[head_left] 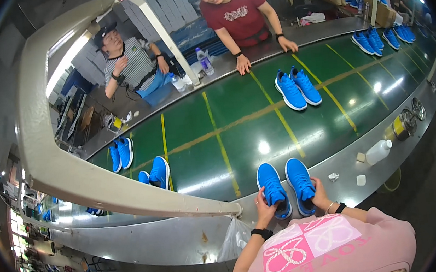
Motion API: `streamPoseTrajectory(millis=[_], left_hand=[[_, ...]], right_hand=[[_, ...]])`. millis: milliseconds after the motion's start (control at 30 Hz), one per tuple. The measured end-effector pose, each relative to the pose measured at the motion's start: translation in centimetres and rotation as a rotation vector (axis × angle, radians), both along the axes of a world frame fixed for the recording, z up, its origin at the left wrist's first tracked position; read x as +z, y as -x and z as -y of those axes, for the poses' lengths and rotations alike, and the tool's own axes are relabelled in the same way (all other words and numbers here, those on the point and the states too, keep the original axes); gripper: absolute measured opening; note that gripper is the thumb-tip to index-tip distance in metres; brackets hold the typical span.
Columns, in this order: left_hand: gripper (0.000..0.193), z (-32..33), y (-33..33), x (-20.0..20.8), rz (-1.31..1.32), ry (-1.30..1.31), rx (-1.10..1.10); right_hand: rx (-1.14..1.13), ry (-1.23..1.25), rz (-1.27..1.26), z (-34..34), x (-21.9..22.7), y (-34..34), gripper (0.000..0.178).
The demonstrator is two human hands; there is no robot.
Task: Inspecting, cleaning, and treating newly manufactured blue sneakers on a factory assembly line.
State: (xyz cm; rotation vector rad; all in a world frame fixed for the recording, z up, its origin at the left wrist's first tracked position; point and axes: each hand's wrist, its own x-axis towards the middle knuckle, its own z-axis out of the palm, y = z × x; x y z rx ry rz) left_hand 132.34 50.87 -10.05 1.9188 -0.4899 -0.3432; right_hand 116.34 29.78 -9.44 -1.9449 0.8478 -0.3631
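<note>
At the near edge of the green belt, my left hand [265,208] closes on the outer side of a blue sneaker [270,179], near its heel. Another blue sneaker [298,175] is beside it, with my right hand [319,195] gripping its outer side near the collar. Both shoes point away from me, with white soles and their dark openings toward me. They sit side by side with a narrow gap, their heels over the metal ledge [338,190]. My fingertips are partly hidden by the shoes.
On the green belt [250,143] stand several more blue sneakers, including a pair [297,89] at its far side. A white frame bar [128,184] crosses at left. A white bottle [378,152] and metal cans [401,126] stand at right. Two people [238,16] are across the belt.
</note>
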Motion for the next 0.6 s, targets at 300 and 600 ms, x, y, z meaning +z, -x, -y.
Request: streamPoseTrajectory(millis=[300, 600], left_hand=[[0.098, -0.5, 0.0, 0.0, -0.078, 0.088, 0.020], [0.098, -0.6, 0.9, -0.9, -0.206, 0.181, 0.108]], right_hand=[[0.045, 0.021, 0.055, -0.6, 0.7, -0.6, 0.071], [0.084, -0.098, 0.048, -0.3, 1.4, -0.4, 0.074]])
